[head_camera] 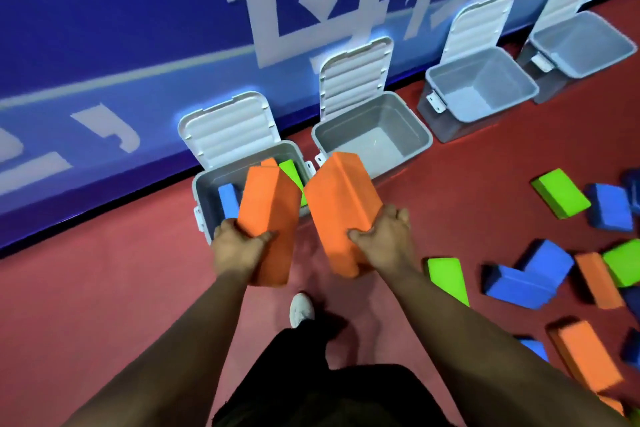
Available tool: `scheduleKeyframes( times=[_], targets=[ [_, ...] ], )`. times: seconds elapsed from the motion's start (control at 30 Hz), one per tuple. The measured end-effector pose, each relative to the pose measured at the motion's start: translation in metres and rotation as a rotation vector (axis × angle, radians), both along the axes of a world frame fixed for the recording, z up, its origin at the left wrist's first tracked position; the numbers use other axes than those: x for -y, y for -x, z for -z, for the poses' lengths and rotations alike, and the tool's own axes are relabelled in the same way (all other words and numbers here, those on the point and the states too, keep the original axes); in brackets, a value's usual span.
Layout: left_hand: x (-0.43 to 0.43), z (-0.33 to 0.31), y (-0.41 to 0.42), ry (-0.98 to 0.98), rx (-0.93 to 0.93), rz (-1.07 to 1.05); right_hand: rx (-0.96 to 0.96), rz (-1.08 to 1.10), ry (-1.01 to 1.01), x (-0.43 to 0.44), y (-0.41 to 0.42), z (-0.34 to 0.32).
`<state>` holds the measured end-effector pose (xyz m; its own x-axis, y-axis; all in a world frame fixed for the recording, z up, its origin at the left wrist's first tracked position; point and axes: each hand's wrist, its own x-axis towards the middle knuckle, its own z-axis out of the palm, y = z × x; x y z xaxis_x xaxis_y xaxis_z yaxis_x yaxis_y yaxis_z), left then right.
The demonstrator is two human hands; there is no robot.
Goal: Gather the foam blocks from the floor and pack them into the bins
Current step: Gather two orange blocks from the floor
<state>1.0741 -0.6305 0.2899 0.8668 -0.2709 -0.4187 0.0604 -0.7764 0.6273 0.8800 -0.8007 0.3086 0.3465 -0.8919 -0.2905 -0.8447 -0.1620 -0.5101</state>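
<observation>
My left hand (239, 248) grips an orange foam block (268, 204) held above the near edge of the leftmost grey bin (202, 184). That bin holds a blue block (228, 199), a green block (292, 173) and an orange one. My right hand (384, 236) grips a second orange foam block (341, 204), which hangs in front of the second bin (372, 139); that bin shows nothing inside. Loose blocks lie on the red floor to the right: a green one (446, 277), a blue pile (530, 277) and an orange one (585, 360).
Four grey bins with raised white lids line the blue wall (104, 45); the third bin (478, 87) and the fourth bin (581, 45) show bare bottoms. More green (561, 192) and blue (609, 206) blocks lie far right. My white shoe (301, 308) is below the hands.
</observation>
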Motion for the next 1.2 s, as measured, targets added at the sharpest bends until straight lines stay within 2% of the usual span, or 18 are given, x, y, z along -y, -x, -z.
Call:
scheduleKeyframes(
  times=[0.33,0.67,0.83,1.03,1.17,1.2],
  targets=[
    [0.058,0.033,-0.122,-0.048,-0.075,-0.218,-0.071,-0.146,-0.11,0.08,-0.15,0.039],
    [0.121,0.149,-0.213,-0.19,-0.073,-0.486,-0.155,-0.382,-0.237,0.15,-0.303,0.169],
    [0.136,0.225,-0.259,-0.246,-0.148,-0.635,-0.198,-0.473,-0.336,0.159,-0.371,0.25],
    [0.126,0.348,-0.315,-0.288,-0.236,-0.587,-0.189,-0.488,-0.41,0.15,-0.437,0.37],
    [0.119,0.42,-0.349,-0.316,-0.267,-0.433,-0.171,-0.453,-0.463,0.131,-0.46,0.454],
    [0.121,0.424,-0.351,-0.323,-0.259,-0.375,-0.178,-0.444,-0.465,0.132,-0.462,0.457]
  ],
)
